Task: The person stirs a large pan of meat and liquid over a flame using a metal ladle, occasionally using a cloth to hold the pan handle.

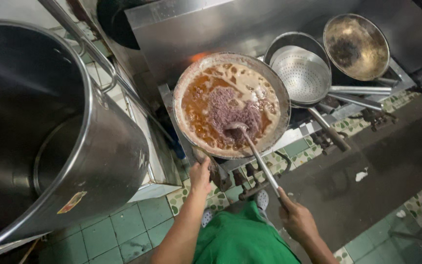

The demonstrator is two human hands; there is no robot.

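Flame shows behind the wide round metal wok [184,117], which sits on the steel stove [318,124] and holds brown sauce with a mound of purplish minced food [228,110]. The left hand [200,176] is closed around the wok's short handle at the near rim. The right hand [296,220] grips the far end of the long metal ladle [257,154], its bowl buried in the mince. Full of liquid, the wok likely handles heavy and sloshy, and its rim is probably hot, so the handle looks the safest hold. The ladle is stiff, possibly greasy. A perforated steel strainer [301,73], an empty wok [357,46] and a tall steel stockpot [108,146] stand nearby.
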